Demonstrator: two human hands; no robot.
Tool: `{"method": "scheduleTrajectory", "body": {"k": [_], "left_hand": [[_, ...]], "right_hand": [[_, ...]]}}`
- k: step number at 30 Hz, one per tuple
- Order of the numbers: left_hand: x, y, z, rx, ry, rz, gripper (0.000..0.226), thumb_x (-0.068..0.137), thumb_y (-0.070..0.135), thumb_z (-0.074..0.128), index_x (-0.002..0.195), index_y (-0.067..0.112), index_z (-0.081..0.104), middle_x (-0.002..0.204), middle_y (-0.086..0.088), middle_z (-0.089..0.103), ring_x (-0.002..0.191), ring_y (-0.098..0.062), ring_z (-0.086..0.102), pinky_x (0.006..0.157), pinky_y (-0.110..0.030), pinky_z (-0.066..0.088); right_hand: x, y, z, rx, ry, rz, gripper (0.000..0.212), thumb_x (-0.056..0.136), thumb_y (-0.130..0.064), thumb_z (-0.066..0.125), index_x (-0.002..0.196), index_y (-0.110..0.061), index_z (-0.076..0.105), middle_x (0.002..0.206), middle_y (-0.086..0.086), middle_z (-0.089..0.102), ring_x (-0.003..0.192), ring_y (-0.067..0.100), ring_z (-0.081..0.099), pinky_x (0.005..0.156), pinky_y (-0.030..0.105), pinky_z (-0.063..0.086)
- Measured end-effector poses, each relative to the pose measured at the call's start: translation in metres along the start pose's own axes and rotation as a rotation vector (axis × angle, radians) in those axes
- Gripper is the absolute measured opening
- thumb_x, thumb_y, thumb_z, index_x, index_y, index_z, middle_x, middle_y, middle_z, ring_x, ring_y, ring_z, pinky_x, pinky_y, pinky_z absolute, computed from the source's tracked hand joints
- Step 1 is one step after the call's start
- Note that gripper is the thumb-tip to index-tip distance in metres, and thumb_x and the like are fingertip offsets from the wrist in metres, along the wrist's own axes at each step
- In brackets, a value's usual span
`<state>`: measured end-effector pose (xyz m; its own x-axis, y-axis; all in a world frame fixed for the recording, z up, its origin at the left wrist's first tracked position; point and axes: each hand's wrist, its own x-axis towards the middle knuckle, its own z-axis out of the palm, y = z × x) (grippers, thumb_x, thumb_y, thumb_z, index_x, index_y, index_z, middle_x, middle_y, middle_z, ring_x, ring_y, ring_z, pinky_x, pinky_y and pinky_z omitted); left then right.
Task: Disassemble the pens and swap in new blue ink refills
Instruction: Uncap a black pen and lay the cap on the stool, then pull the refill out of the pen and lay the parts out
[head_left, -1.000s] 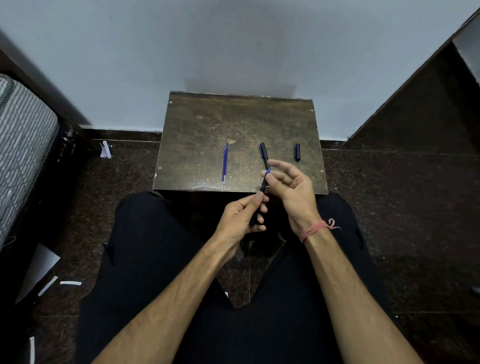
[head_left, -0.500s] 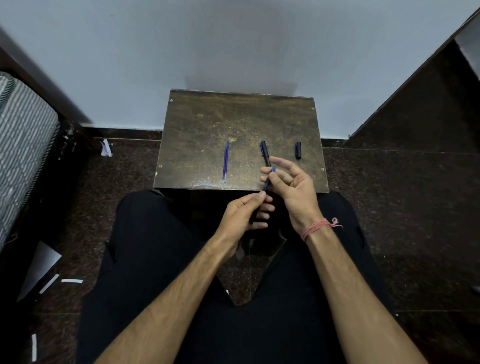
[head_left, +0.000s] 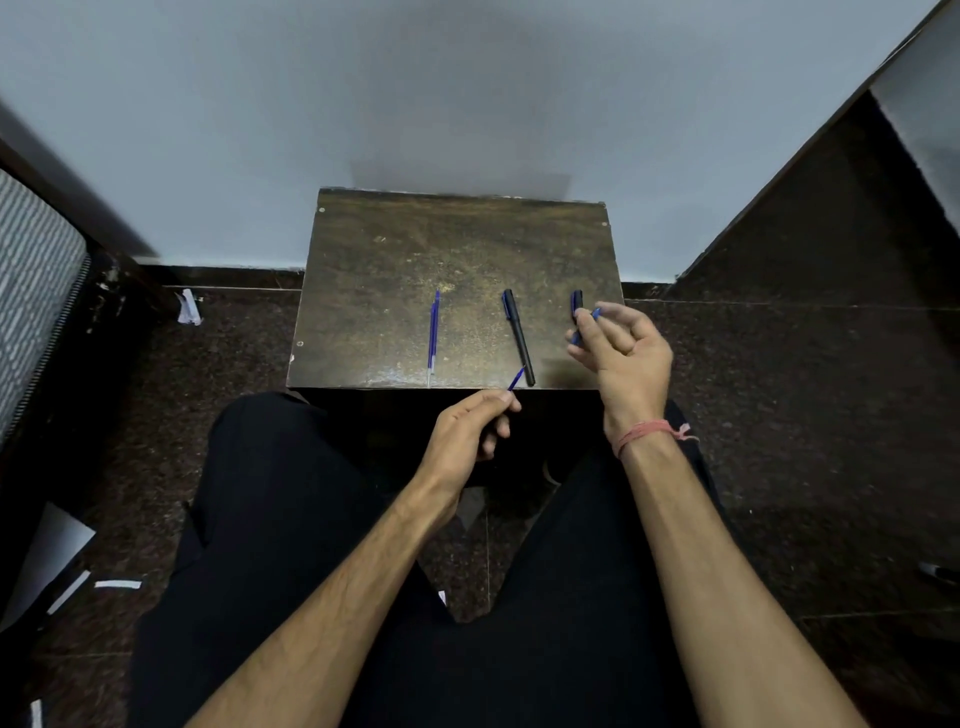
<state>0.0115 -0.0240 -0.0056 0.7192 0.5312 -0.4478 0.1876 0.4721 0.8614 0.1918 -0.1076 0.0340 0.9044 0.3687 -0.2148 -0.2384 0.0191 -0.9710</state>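
Refill (head_left: 516, 378), thin and blue, is sticking up out of the left hand (head_left: 470, 428), whose thumb and forefinger are pinching its lower end just off the table's (head_left: 395, 260) near edge. Its tip is reaching over that edge beside the black pen (head_left: 518, 336) lying on the table. The right hand (head_left: 621, 345) is hovering over the near right corner, fingers curling round a small blue piece (head_left: 586, 323), next to the dark cap (head_left: 576, 303). Two more blue refills (head_left: 433, 332) are lying left of the pen.
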Motion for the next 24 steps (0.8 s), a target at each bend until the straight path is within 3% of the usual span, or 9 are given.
{"method": "scheduleTrajectory", "body": {"k": [2, 5, 7, 17, 20, 24], "left_hand": [[0.001, -0.002, 0.001, 0.005, -0.011, 0.000, 0.024, 0.104, 0.042, 0.064, 0.093, 0.028, 0.081, 0.075, 0.006, 0.062, 0.058, -0.005, 0.047, 0.062, -0.024, 0.038], [0.002, -0.004, 0.002, 0.006, -0.020, -0.002, 0.025, 0.107, 0.038, 0.063, 0.093, 0.028, 0.081, 0.075, 0.006, 0.063, 0.058, -0.005, 0.047, 0.061, -0.023, 0.039], [0.002, -0.004, 0.001, -0.009, -0.016, 0.001, 0.024, 0.106, 0.040, 0.064, 0.094, 0.028, 0.081, 0.075, 0.006, 0.063, 0.058, -0.005, 0.047, 0.059, -0.022, 0.039], [0.004, -0.006, -0.005, -0.043, 0.020, 0.001, 0.028, 0.105, 0.050, 0.064, 0.097, 0.029, 0.081, 0.075, 0.008, 0.061, 0.057, -0.005, 0.045, 0.059, -0.022, 0.039], [0.005, -0.007, -0.004, -0.051, 0.020, 0.004, 0.031, 0.102, 0.055, 0.065, 0.098, 0.030, 0.082, 0.075, 0.009, 0.061, 0.057, -0.004, 0.045, 0.059, -0.021, 0.040], [0.004, -0.007, -0.003, -0.064, 0.022, 0.014, 0.035, 0.099, 0.061, 0.067, 0.099, 0.029, 0.082, 0.075, 0.010, 0.061, 0.057, -0.003, 0.045, 0.060, -0.021, 0.041]], "right_hand": [[0.017, 0.004, -0.008, -0.301, 0.091, -0.064, 0.019, 0.089, -0.015, 0.090, 0.103, -0.012, 0.078, 0.087, 0.006, 0.084, 0.080, 0.017, 0.082, 0.086, 0.041, 0.068], [0.032, 0.013, -0.014, -0.749, 0.145, -0.133, 0.020, 0.079, -0.032, 0.096, 0.093, -0.025, 0.083, 0.079, -0.012, 0.079, 0.079, -0.001, 0.074, 0.090, 0.028, 0.062], [0.037, 0.017, -0.011, -0.884, 0.154, -0.140, 0.020, 0.076, -0.036, 0.096, 0.089, -0.028, 0.083, 0.073, -0.019, 0.074, 0.077, -0.005, 0.070, 0.091, 0.024, 0.058], [0.043, 0.028, -0.003, -0.946, 0.171, -0.111, 0.027, 0.071, -0.037, 0.101, 0.083, -0.028, 0.078, 0.065, -0.018, 0.069, 0.073, -0.007, 0.065, 0.077, 0.018, 0.050], [0.041, 0.028, -0.005, -0.952, 0.166, -0.130, 0.030, 0.071, -0.039, 0.101, 0.088, -0.027, 0.079, 0.072, -0.018, 0.071, 0.080, 0.003, 0.071, 0.086, 0.026, 0.057], [0.028, 0.022, -0.008, -0.970, 0.155, -0.167, 0.039, 0.076, -0.041, 0.097, 0.105, -0.024, 0.078, 0.093, -0.012, 0.076, 0.086, 0.006, 0.070, 0.089, 0.027, 0.053]]}}
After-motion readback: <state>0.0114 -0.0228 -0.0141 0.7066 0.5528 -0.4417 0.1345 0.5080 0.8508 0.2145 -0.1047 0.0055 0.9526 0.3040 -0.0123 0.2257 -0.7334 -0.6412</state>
